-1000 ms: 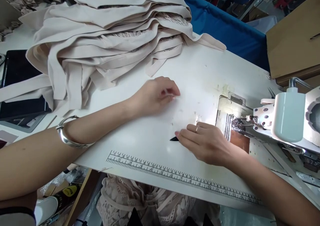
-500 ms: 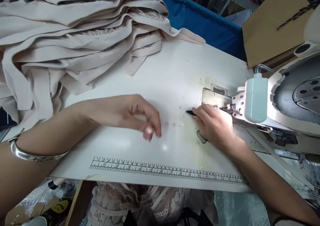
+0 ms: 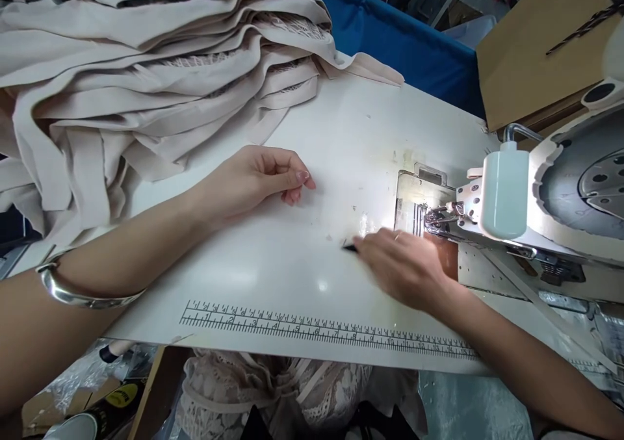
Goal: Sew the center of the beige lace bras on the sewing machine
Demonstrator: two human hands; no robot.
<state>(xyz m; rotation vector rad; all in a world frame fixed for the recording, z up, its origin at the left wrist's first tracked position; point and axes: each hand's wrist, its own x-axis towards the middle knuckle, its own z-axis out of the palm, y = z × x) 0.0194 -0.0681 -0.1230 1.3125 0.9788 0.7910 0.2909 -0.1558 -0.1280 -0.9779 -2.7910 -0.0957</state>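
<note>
My left hand (image 3: 270,180) hovers over or rests on the white table (image 3: 292,264); which, I cannot tell. Its fingers are curled, the thumb tip meets the index finger, and nothing shows between them. Low over the table, left of the sewing machine's needle area (image 3: 436,216), is my right hand (image 3: 404,264), slightly blurred. Its fingers are closed round a small black pointed tool (image 3: 350,247); only the tip sticks out to the left, the rest being hidden in the hand. A heap of pale beige fabric strips with lace (image 3: 195,82) lies beyond my left hand.
The sewing machine head (image 3: 575,167) with a pale green guard (image 3: 506,193) stands at the right. A printed ruler (image 3: 316,329) runs along the front edge. Lace garments (image 3: 273,394) lie below that edge. Blue cloth (image 3: 394,43) and a cardboard sheet (image 3: 541,43) border the back.
My left hand has moved away from me, its thumb now against the index finger. My right hand has slid left and towards me with the black tool, uncovering the needle plate.
</note>
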